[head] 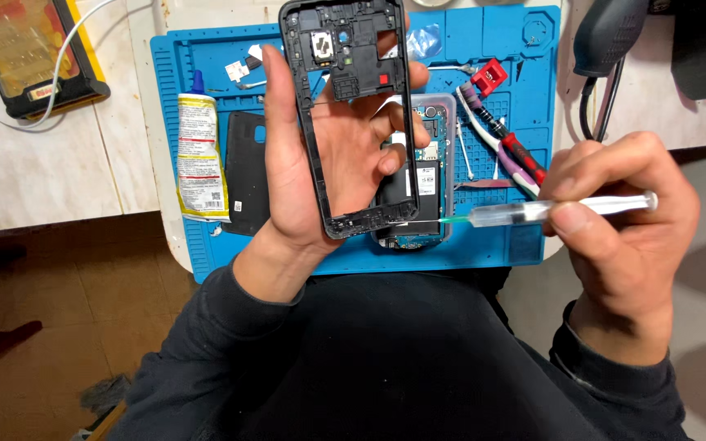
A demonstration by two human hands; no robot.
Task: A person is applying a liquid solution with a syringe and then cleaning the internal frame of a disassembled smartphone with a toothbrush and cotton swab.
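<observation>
My left hand (320, 163) holds a black phone middle frame (324, 122) upright over the blue work mat (492, 65), thumb on its left edge and fingers behind it. A clear syringe (533, 212) with a thin needle is gripped in my right hand (623, 220). The needle tip touches the frame's lower right corner. Under the frame, an opened phone body (428, 175) lies on the mat.
A white glue tube (200, 155) and a black back cover (247, 175) lie on the mat's left side. A red-handled tool (520, 155), a toothbrush and small parts lie to the right. A rugged phone (30, 49) sits at top left. A dark tool (610, 37) rests at top right.
</observation>
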